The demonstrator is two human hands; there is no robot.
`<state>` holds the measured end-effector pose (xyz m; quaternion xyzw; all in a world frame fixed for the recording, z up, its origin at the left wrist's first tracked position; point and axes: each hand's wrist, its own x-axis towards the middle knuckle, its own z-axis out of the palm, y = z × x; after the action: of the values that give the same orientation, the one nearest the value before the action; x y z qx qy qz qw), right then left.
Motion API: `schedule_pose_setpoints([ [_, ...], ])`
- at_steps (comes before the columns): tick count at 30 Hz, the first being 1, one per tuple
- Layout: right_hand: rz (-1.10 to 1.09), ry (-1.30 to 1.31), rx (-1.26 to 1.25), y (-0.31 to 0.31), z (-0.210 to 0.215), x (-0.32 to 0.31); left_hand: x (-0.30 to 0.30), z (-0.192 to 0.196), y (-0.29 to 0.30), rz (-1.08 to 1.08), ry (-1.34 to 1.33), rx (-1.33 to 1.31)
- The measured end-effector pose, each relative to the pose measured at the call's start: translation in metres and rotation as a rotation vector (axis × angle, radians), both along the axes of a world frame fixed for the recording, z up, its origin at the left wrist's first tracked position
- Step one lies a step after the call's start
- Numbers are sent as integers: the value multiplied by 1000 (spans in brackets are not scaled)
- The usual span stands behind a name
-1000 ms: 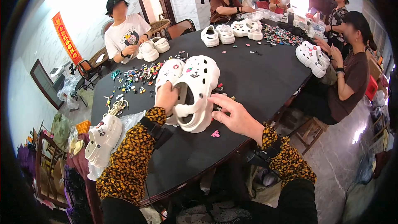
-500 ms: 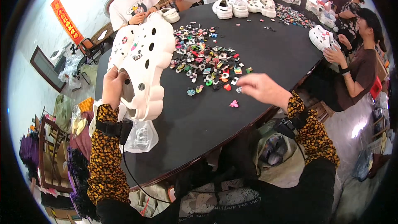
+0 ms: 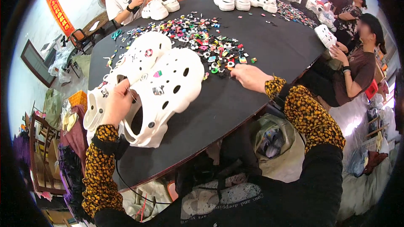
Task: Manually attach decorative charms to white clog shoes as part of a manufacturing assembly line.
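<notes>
My left hand (image 3: 118, 103) is closed on a pair of white clogs by their inner edges. The near clog (image 3: 182, 94) lies tilted, its holed top facing up, with a pink-and-green charm and a silvery one on it. Behind it, the other clog (image 3: 145, 54) carries a red round charm. Another white clog (image 3: 94, 108) with a panda charm shows beside my left wrist. At the near right edge of a pile of colourful shoe charms (image 3: 210, 44), my right hand (image 3: 252, 77) points down with fingers pressed together. Whatever is between its fingertips is hidden.
The charms lie on a dark round-edged table (image 3: 269, 42). White clogs (image 3: 242, 1) and a second charm heap (image 3: 296, 13) are at the far side. One person (image 3: 130, 0) sits far left; another (image 3: 357, 65) at right holds a white clog (image 3: 325, 37). An open sack (image 3: 277, 143) stands below the edge.
My left hand has lowered and tilted the clogs, bringing them rightward over the table. My right hand has shifted slightly left and up to the pile's edge. A loose pink charm no longer shows.
</notes>
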<state>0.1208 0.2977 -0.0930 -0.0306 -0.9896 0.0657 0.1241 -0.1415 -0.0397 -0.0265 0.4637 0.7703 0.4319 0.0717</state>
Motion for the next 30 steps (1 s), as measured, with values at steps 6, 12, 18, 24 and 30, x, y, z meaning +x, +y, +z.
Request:
schedule_pose_setpoints([
  [6,-132,180,-48,48,41,-39,13,5,8,1,157,-170],
  [12,-288,175,-172,54,60,-62,13,10,17,-95,323,-275],
  [18,49,171,-180,26,28,-82,28,26,0,-116,253,-281],
  [24,416,56,54,-30,0,-94,38,33,-2,-137,256,-289],
  [30,454,50,292,-14,-9,-101,42,32,12,-179,226,-257],
])
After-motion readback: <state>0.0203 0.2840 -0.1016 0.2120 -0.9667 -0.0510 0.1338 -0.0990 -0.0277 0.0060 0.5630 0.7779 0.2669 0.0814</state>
